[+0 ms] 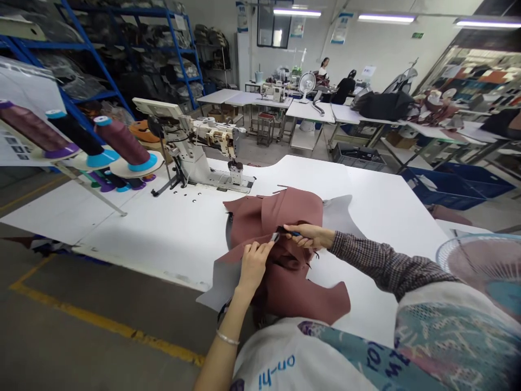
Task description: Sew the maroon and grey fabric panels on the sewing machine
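Reddish-brown leather-like pieces point(293, 209) lie in a folded heap at the table's front edge, with a grey underside showing at the sides. My right hand point(311, 235) is closed around a small hand tool point(293, 233) with a dark blue and black handle; its exact kind is hard to make out. The tool's head sits over the folds, close to my left fingertips. My left hand point(254, 263) has its fingers bent and pressed together on the edge of the brown material, gripping it. Dark thread ends stick out near the heap's right side.
A sewing machine point(203, 146) stands on the white table point(358, 190) behind the heap. Thread cones point(122, 142) rise on a stand at left. A fan point(480, 266) is close on my right. Blue bins point(459, 184) and two people are farther off.
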Action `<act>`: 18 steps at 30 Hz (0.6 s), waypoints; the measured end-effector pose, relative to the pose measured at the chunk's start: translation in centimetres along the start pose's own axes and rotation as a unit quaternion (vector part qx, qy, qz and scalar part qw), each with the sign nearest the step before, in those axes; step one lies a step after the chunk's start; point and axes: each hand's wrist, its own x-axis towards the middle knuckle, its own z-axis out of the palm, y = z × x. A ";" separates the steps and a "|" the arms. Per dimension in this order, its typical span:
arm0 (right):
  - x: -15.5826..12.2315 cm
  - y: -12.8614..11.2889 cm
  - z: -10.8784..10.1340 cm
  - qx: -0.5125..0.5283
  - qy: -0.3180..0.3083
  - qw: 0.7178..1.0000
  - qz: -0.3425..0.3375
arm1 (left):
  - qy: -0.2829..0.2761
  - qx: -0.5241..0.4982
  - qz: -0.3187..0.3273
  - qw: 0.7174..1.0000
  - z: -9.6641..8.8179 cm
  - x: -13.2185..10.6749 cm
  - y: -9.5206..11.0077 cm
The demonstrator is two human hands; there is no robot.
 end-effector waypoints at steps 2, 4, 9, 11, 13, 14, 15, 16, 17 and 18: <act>-0.1 0.0 0.2 -0.010 0.015 1.000 0.000 | -0.009 0.002 0.001 1.000 -0.1 -0.3 0.0; -0.7 -0.2 0.9 -0.031 0.031 0.999 -0.001 | -0.020 0.005 0.009 1.000 -0.7 -0.5 -0.5; -4.3 1.6 2.5 -0.236 0.039 0.958 -0.157 | -0.001 0.048 0.040 0.998 -6.3 1.6 -4.3; -4.9 4.9 2.0 -0.389 0.117 0.883 -0.236 | 0.066 0.074 0.042 0.994 -9.6 4.3 -5.2; -4.0 10.0 0.5 -0.506 0.225 0.783 -0.283 | 0.131 0.084 0.058 0.986 -12.0 7.7 -4.6; -3.0 13.0 -0.5 -0.533 0.269 0.746 -0.293 | 0.150 0.081 0.074 0.982 -12.5 9.4 -3.8; -1.8 16.2 -1.6 -0.544 0.299 0.729 -0.290 | 0.160 0.073 0.094 0.980 -12.5 10.9 -2.7; -0.4 19.2 -2.7 -0.547 0.334 0.718 -0.272 | 0.159 0.060 0.115 0.979 -11.8 12.1 -1.4; 1.0 22.0 -3.8 -0.541 0.377 0.712 -0.243 | 0.147 0.046 0.137 0.979 -10.7 12.8 -0.1; 2.3 24.5 -4.6 -0.530 0.416 0.707 -0.218 | 0.124 0.030 0.158 0.979 -9.0 13.1 1.1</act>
